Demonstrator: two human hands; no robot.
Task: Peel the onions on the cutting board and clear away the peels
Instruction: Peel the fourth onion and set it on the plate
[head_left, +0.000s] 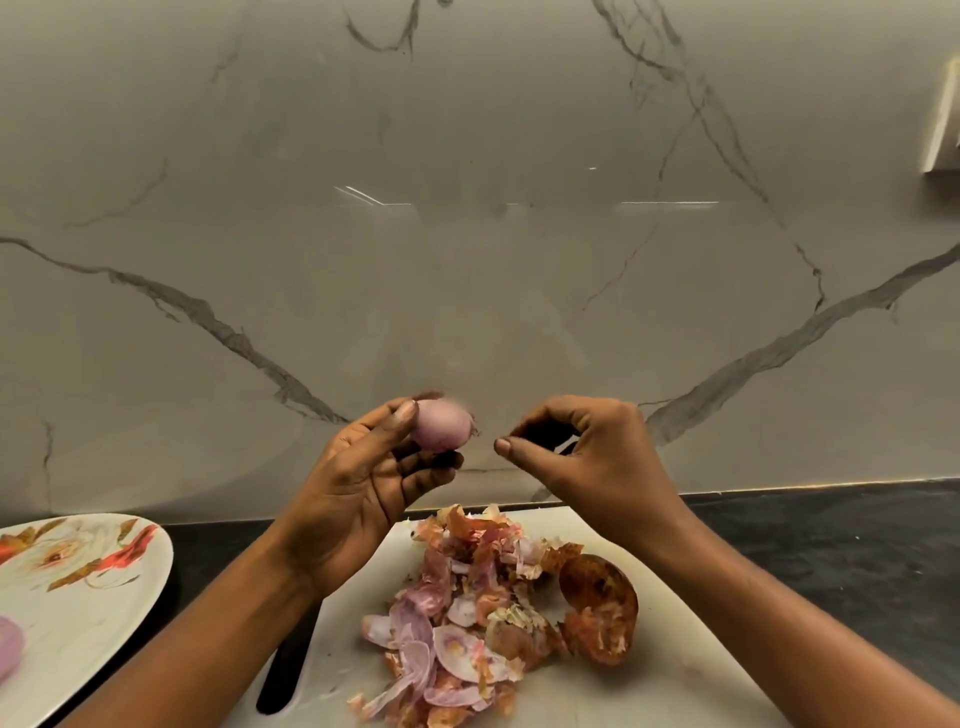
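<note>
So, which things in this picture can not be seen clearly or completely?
Head view: whatever the right hand may hold is lost in shadow under its curled fingers.
The black object at the cutting board left edge: the left forearm covers its top end.
The pink piece on the plate: cut by the left edge.
The onion in the left hand: its top is blurred.

A dark countertop carries a white cutting board at centre; a floral plate sits to its left, apart; a black handle, perhaps a knife's, lies along the board's left edge.
</note>
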